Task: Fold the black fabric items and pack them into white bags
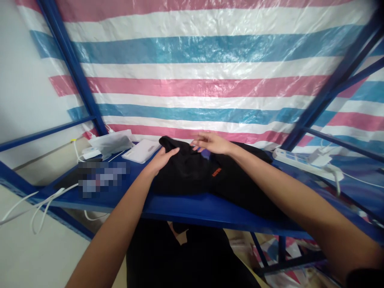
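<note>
A black garment (pixel 183 176) with small orange lettering lies bunched across the blue metal tabletop (pixel 180 206). My left hand (pixel 160 162) grips its left edge, the thumb on top and the fingers hidden under or behind the cloth. Over the garment's upper middle is my right hand (pixel 211 143), palm down, its fingers loosely bent and apart; whether the fingertips touch the cloth is unclear. Just below that hand shows a small purple-blue patch (pixel 205 153), too blurred to name. More black cloth stretches to the right, partly behind my right forearm.
White flat boxes (pixel 142 151), a white charger and cables stand at the left, by a blurred-out item. A white power strip (pixel 306 164) with a plugged-in adapter lies at the right. Blue frame posts (pixel 73 68) and a striped plastic sheet (pixel 198 88) close off the back.
</note>
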### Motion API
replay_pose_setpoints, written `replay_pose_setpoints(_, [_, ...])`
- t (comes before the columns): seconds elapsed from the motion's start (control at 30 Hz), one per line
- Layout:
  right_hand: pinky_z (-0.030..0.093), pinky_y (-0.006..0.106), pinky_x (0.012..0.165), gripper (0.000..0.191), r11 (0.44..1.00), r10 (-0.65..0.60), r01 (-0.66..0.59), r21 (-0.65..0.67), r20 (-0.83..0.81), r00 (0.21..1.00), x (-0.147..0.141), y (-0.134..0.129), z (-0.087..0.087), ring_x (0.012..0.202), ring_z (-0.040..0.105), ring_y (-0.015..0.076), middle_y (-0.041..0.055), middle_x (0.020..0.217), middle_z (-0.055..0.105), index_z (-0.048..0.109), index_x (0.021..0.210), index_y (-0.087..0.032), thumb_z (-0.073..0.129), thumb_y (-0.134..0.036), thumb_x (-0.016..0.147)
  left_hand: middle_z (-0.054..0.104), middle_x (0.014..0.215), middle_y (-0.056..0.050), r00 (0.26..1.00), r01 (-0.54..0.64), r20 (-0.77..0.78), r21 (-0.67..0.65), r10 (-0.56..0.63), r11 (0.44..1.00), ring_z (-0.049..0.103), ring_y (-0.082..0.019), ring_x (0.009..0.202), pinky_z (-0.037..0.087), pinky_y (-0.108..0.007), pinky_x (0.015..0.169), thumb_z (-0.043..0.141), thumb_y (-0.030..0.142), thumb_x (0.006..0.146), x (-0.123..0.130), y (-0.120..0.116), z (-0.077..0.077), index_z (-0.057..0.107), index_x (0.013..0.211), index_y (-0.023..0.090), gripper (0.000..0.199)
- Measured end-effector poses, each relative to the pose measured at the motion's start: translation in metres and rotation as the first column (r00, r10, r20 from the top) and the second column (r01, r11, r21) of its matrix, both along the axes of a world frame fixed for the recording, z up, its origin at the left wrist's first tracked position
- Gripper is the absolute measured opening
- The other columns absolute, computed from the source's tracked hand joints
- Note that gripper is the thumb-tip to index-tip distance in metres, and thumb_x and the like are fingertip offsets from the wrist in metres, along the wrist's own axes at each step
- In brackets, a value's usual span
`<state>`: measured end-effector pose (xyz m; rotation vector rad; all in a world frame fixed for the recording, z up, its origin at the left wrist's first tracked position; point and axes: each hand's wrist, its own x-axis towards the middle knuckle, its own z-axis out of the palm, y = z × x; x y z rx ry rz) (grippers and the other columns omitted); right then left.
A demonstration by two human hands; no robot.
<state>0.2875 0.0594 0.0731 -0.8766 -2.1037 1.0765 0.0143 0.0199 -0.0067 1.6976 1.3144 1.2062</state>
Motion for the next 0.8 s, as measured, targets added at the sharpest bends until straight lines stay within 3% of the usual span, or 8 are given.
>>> replay_pose_setpoints(0.1, [0.062, 0.032, 0.082, 0.023, 0.996, 0.045, -0.064, 0.06, 0.28, 0.959, 0.003, -0.005, -0.011, 0.087, 0.078, 0.0207, 0.0088, 0.103, 0.083, 0.081, 0.115, -0.019, 0.074, -0.033, 0.098, 0.077, 0.14, -0.013, 0.989, -0.109, -0.102, -0.02, 0.107, 0.994, 0.073, -0.034, 0.129, 0.056, -0.046, 0.112, 0.074, 0.023, 0.092, -0.029, 0.011, -0.004, 0.074, 0.136, 0.018, 0.044])
replay_pose_setpoints(0.2, [0.057, 0.027, 0.075, 0.02, 0.984, 0.153, -0.176, -0.008, 0.535, 0.831, 0.011, -0.024, -0.018, 0.084, 0.077, 0.0203, 0.0061, 0.096, 0.084, 0.083, 0.106, -0.02, 0.08, -0.035, 0.093, 0.076, 0.138, -0.015, 0.895, -0.262, -0.369, 0.022, 0.252, 0.965, 0.07, -0.039, 0.132, 0.054, -0.048, 0.113, 0.079, 0.024, 0.089, -0.049, 0.018, -0.008, 0.071, 0.136, 0.019, 0.048])
replay_pose_setpoints(0.33, [0.058, 0.026, 0.07, 0.038, 0.931, 0.347, -0.239, -0.274, 0.476, 0.808, 0.019, -0.052, -0.016, 0.091, 0.079, 0.0217, 0.0092, 0.106, 0.084, 0.082, 0.116, -0.019, 0.083, -0.047, 0.091, 0.064, 0.152, -0.024, 0.665, -0.407, -0.606, 0.196, 0.436, 0.892, 0.064, -0.045, 0.137, 0.052, -0.053, 0.113, 0.083, 0.034, 0.09, -0.039, 0.008, 0.0, 0.056, 0.154, 0.015, 0.072])
replay_pose_setpoints(0.43, [0.059, 0.027, 0.067, 0.05, 0.883, 0.387, -0.238, -0.405, 0.341, 0.857, 0.024, -0.047, -0.013, 0.09, 0.08, 0.0228, 0.0113, 0.108, 0.083, 0.079, 0.121, -0.017, 0.081, -0.057, 0.091, 0.041, 0.171, -0.027, 0.526, -0.367, -0.621, 0.451, 0.581, 0.814, 0.042, -0.049, 0.156, 0.037, -0.061, 0.126, 0.074, 0.025, 0.096, -0.007, -0.014, 0.017, 0.041, 0.166, 0.011, 0.079])
replay_pose_setpoints(0.53, [0.051, 0.024, 0.052, 0.049, 0.981, 0.084, -0.017, -0.193, 0.347, 0.934, 0.027, -0.015, -0.02, 0.062, 0.073, 0.0173, 0.0076, 0.083, 0.08, 0.076, 0.114, -0.016, 0.077, -0.061, 0.095, 0.064, 0.148, -0.02, 0.656, -0.108, -0.656, 0.407, 0.373, 0.907, 0.058, -0.041, 0.14, 0.045, -0.053, 0.119, 0.057, 0.036, 0.108, 0.037, -0.048, 0.029, 0.061, 0.152, 0.021, 0.047])
replay_pose_setpoints(0.57, [0.048, 0.024, 0.048, 0.047, 0.991, -0.059, 0.098, -0.093, 0.354, 0.934, 0.027, -0.003, -0.024, 0.056, 0.069, 0.0165, 0.0065, 0.077, 0.078, 0.074, 0.115, -0.015, 0.076, -0.059, 0.097, 0.07, 0.135, -0.017, 0.711, 0.008, -0.673, 0.301, 0.206, 0.954, 0.067, -0.038, 0.126, 0.052, -0.049, 0.109, 0.056, 0.045, 0.108, 0.053, -0.061, 0.029, 0.069, 0.142, 0.025, 0.041])
replay_pose_setpoints(0.63, [0.046, 0.025, 0.045, 0.051, 0.956, -0.283, 0.29, 0.035, 0.36, 0.889, 0.023, 0.018, -0.036, 0.053, 0.067, 0.0176, 0.0057, 0.074, 0.077, 0.069, 0.128, -0.014, 0.078, -0.054, 0.097, 0.071, 0.121, -0.016, 0.698, 0.186, -0.713, 0.091, -0.066, 0.978, 0.073, -0.037, 0.106, 0.058, -0.049, 0.094, 0.062, 0.058, 0.103, 0.081, -0.085, 0.023, 0.078, 0.123, 0.028, 0.04])
replay_pose_setpoints(0.8, [0.052, 0.025, 0.054, 0.067, 0.933, -0.355, 0.349, 0.092, 0.402, 0.844, 0.007, 0.035, -0.061, 0.058, 0.069, 0.0179, 0.0023, 0.078, 0.077, 0.054, 0.15, -0.016, 0.085, -0.035, 0.093, 0.065, 0.121, -0.019, 0.622, 0.255, -0.774, 0.052, -0.123, 0.966, 0.071, -0.036, 0.107, 0.06, -0.048, 0.081, 0.055, 0.028, 0.102, 0.118, -0.123, 0.008, 0.078, 0.127, 0.027, 0.034])
